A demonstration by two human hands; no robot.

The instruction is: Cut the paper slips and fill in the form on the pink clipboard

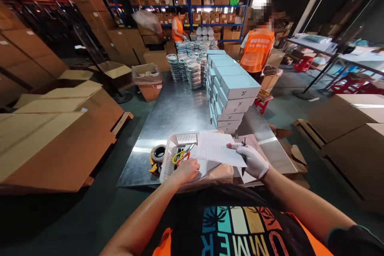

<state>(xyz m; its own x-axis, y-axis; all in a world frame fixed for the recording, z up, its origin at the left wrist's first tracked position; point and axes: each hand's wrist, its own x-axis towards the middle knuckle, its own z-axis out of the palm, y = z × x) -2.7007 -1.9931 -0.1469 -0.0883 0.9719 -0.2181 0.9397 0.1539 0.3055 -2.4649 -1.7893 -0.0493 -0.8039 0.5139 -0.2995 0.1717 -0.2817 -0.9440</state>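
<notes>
My right hand [253, 161], in a white glove with the thumb tip bare, is closed on a sheet of lined paper [220, 148] and also holds a dark pen [243, 143]. The sheet is tilted over a white plastic basket [165, 164]. My left hand [187, 171] is bare, its fingers curled together over the basket beside white papers [205, 167]; what it grips, if anything, is hidden. Yellow-handled scissors [178, 156] and an orange-handled pair [183, 158] lie in the basket by that hand. A tape dispenser [156, 160] sits left of the basket.
Light-blue boxes [237, 84] stand stacked on the metal table [174, 108], with piles of round tins [193, 74] behind. Two people in orange vests, one left [178, 28] and one right [257, 50], stand farther off. Large cartons [57, 140] flank the table.
</notes>
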